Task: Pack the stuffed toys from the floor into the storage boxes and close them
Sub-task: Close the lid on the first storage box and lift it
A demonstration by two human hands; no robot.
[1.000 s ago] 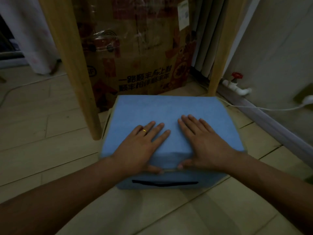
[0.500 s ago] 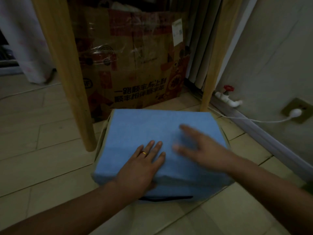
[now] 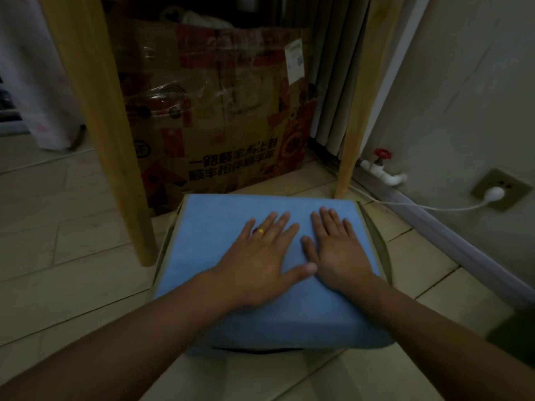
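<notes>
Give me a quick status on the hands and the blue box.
Left hand and right hand both flat, open, on the blue lid. Storage box closed, no toys in sight. Wooden leg close at left, not blocking.

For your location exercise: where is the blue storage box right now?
The blue storage box sits low in the head view's centre, on the floor before the cardboard box, between two wooden legs.

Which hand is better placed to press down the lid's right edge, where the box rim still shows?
Right, probably. The right hand lies flat on the blue lid nearest the exposed box rim; the left hand rests nearer the lid's middle.
</notes>
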